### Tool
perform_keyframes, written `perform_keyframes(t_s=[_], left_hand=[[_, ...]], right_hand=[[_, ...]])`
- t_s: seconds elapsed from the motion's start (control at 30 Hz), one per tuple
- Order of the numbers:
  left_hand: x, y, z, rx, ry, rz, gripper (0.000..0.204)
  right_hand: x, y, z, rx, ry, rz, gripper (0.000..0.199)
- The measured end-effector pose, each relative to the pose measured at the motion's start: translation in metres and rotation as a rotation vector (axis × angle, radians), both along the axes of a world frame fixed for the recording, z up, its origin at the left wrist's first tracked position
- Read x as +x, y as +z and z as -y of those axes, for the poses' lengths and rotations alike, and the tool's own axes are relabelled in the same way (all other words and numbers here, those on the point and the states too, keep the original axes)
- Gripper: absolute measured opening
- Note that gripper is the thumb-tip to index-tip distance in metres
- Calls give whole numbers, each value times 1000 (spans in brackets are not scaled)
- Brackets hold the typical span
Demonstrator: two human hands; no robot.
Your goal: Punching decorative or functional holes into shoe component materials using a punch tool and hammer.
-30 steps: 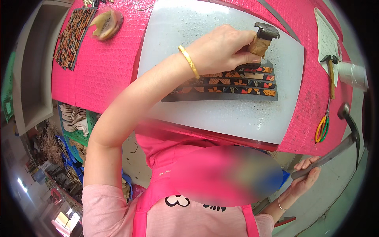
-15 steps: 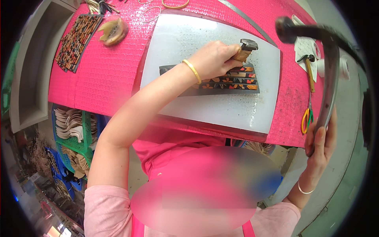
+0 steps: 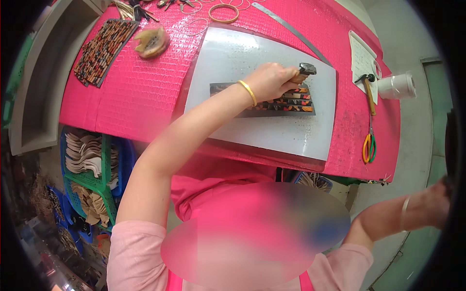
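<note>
My left hand (image 3: 273,82), a gold bangle at its wrist, is closed round a punch (image 3: 306,71) with a worn metal top and a tan wrapped body. The punch stands over the dark sheet (image 3: 252,114) with flower-patterned strips (image 3: 299,102); my hand hides its lower end. Under the sheet lies a pale translucent board (image 3: 262,138). At the far right rim, my right hand (image 3: 433,203) is raised away from the board, blurred, its fingers lost in the dark edge. The hammer seen in it half a second ago is out of view.
Right of the board lie a small hammer (image 3: 370,94), scissors (image 3: 370,148), a white roll (image 3: 400,86) and a paper (image 3: 363,60). A steel ruler (image 3: 291,30) and a ring (image 3: 224,13) lie beyond. On the left are patterned pieces (image 3: 104,51), a lumpy yellowish block (image 3: 150,42) and baskets (image 3: 91,180) below.
My right hand has swung outward to the right rim, carrying the hammer out of view. My left hand stays on the punch over the sheet. The view has shifted slightly.
</note>
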State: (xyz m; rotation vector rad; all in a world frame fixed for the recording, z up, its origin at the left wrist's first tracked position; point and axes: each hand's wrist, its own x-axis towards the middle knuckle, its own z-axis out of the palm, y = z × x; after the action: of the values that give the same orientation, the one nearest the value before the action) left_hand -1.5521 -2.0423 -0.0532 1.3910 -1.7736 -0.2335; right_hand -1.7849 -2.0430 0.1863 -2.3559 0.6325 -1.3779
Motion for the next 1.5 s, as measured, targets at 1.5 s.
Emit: perform_keyframes(t_s=[1.5], left_hand=[[7, 2, 1, 74, -68, -57, 20]], right_hand=[[-70, -182, 3, 709, -187, -694, 47]])
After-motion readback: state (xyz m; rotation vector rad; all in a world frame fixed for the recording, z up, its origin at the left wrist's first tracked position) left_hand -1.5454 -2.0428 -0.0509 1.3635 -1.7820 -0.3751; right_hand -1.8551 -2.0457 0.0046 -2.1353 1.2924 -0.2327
